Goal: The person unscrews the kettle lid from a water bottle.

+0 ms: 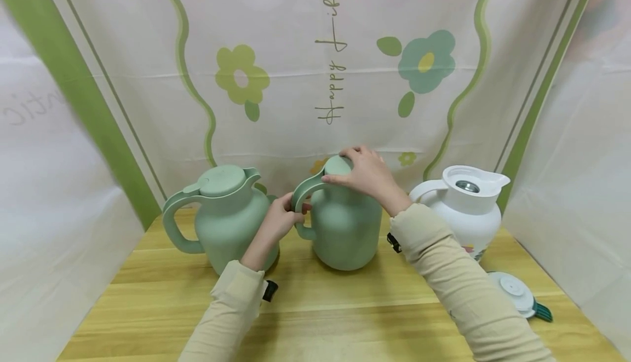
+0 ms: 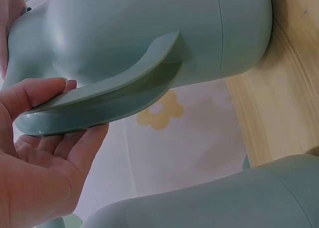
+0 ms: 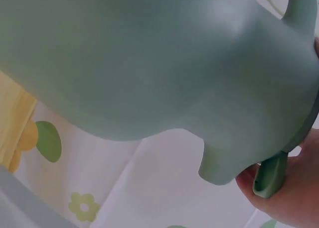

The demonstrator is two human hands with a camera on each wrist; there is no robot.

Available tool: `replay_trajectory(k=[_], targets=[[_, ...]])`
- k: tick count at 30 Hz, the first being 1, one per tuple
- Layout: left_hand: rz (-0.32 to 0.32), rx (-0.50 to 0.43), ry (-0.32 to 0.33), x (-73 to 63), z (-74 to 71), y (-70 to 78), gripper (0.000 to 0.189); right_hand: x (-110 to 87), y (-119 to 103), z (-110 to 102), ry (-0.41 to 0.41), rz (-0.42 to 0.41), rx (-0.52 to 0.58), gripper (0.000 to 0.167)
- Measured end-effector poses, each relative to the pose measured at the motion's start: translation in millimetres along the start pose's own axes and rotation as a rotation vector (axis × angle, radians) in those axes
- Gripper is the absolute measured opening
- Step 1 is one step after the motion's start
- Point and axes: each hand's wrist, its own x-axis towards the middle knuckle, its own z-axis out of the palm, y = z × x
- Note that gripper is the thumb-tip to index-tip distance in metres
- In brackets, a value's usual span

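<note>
A pale green vacuum jug point(image 1: 345, 236) stands upright on the wooden table in the middle of the head view. My left hand point(image 1: 280, 222) grips its handle point(image 1: 302, 195); in the left wrist view the thumb lies on one side of the handle point(image 2: 104, 93) and the fingers on the other. Over the top, my right hand point(image 1: 368, 174) holds the round lid point(image 1: 337, 166) with thumb and fingers spread about its edge. The right wrist view has the jug's body point(image 3: 159, 63) large, with a green lid tab point(image 3: 270, 175) against the right hand point(image 3: 299, 185).
To the left stands a matching green jug point(image 1: 229, 219) with its lid on. A white jug point(image 1: 468, 211) at the right has an open mouth. In front of it a white lid with a dark green tab point(image 1: 515, 292) lies on the table point(image 1: 315, 318). Printed cloth point(image 1: 296, 22) hangs behind.
</note>
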Motion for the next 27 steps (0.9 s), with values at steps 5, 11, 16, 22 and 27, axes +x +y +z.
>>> replay_trajectory(k=[5,11,16,22,27], targets=[[0.0,0.002,-0.011,-3.1,-1.2,4.0,0.045,-0.5,4,-2,-0.017,0.052,0.025,0.088],[0.008,0.002,-0.01,0.8,-1.2,-1.9,0.045,0.5,7,-7,-0.04,0.037,-0.002,0.088],[0.008,0.011,-0.006,1.3,-1.2,-2.5,0.045,1.3,9,-12,-0.081,-0.033,-0.004,0.079],[0.021,-0.001,-0.005,0.6,-0.4,-1.7,0.045,1.5,7,-11,-0.119,-0.085,0.013,0.074],[0.025,-0.01,0.0,-0.9,-0.5,-1.4,0.044,2.4,4,-2,-0.07,-0.042,0.05,0.079]])
